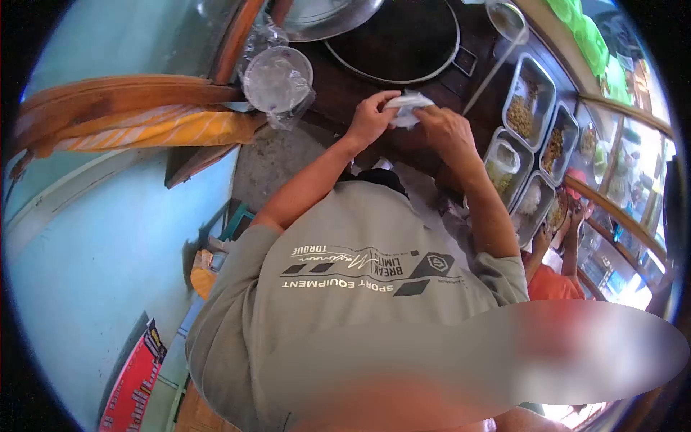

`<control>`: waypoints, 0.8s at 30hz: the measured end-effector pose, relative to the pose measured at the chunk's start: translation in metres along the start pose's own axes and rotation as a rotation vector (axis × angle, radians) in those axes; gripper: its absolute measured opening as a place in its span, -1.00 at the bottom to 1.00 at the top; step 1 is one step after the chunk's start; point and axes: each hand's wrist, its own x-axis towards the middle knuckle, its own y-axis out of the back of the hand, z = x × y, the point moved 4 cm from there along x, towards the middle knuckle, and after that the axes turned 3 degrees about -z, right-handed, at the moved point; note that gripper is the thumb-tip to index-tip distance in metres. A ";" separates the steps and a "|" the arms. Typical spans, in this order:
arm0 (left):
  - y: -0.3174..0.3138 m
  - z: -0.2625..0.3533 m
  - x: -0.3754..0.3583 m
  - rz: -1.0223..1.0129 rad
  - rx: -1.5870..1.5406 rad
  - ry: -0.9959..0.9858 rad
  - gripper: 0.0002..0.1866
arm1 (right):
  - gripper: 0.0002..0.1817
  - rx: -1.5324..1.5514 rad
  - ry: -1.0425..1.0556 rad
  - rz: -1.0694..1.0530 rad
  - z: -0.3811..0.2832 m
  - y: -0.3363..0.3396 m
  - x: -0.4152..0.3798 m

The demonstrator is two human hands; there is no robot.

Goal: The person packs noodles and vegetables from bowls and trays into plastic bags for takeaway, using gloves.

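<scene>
A: And here we are, both hands up in front of the grey shirt (345,237), meeting at one small piece of whitish plastic (409,109)! Who has it?

B: Both of them! The left hand (369,121) has it pinched at one side, thumb and fingers closed on the edge. The right hand (448,133) is clamped on the opposite side, back of the hand showing, though its fingertips are partly hidden.

A: What's inside the plastic?

B: Can't tell from here; it's crumpled and too small. It sits just below the rim of the big round dark pan (392,36), apart from it.

A: Over on the left, a round tub (278,78) with clear plastic film around it, close to a shiny metal basin (324,16) at the top edge!

B: And on the right, a cluster of metal trays! The long upper tray (531,68) holds brownish crumbly food (521,117), and the tray nearest the right hand (497,140) has a clear bag resting on greenish food. A ladle (507,21) angles its long handle down between pan and trays.

A: Company, too: a person in a red-orange top (554,284), hands beside the lower trays, well apart from the wearer's hands!
</scene>
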 end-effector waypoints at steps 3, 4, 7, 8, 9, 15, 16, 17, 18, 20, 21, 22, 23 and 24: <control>-0.020 0.001 0.001 -0.026 0.049 0.011 -0.54 | -0.87 -0.172 -0.004 0.035 0.017 -0.004 -0.013; -0.020 0.001 -0.004 -0.044 0.173 -0.104 -0.52 | -0.91 -0.238 -0.024 0.031 0.018 -0.003 -0.015; -0.007 0.039 -0.055 -0.074 0.424 -0.315 -0.55 | -0.92 -0.265 -0.059 0.135 0.024 0.010 -0.021; 0.005 0.038 -0.069 -0.028 0.436 -0.318 -0.56 | -0.93 -0.264 -0.055 0.134 0.026 0.010 -0.021; 0.017 0.034 -0.082 0.013 0.447 -0.321 -0.57 | -0.94 -0.264 0.004 0.105 0.027 0.006 -0.020; 0.018 0.023 -0.077 0.172 0.470 -0.317 -0.57 | -0.93 -0.105 0.216 0.178 0.023 -0.020 -0.017; 0.003 0.034 -0.069 0.173 0.507 -0.351 -0.55 | -0.82 -0.059 0.197 0.190 0.020 -0.019 -0.022; -0.009 0.039 -0.059 0.180 0.549 -0.386 -0.53 | -0.71 -0.010 0.182 0.208 0.017 -0.018 -0.025; -0.018 0.038 -0.045 0.177 0.661 -0.493 -0.46 | -0.66 0.038 0.156 0.217 0.018 -0.023 -0.030; -0.028 0.025 -0.016 0.047 0.761 -0.398 -0.49 | -0.81 0.067 0.113 0.270 0.013 -0.027 -0.042; -0.030 0.020 -0.005 -0.007 0.818 -0.348 -0.50 | -0.88 0.089 0.104 0.300 0.009 -0.028 -0.046; -0.032 0.021 0.001 -0.061 0.799 -0.331 -0.50 | -0.87 0.068 0.073 0.267 0.007 -0.029 -0.051; -0.034 0.023 0.003 -0.068 0.783 -0.348 -0.51 | -0.88 0.071 0.056 0.266 0.004 -0.029 -0.054; -0.037 0.025 0.005 -0.078 0.770 -0.365 -0.51 | -0.88 0.077 0.038 0.269 -0.001 -0.029 -0.058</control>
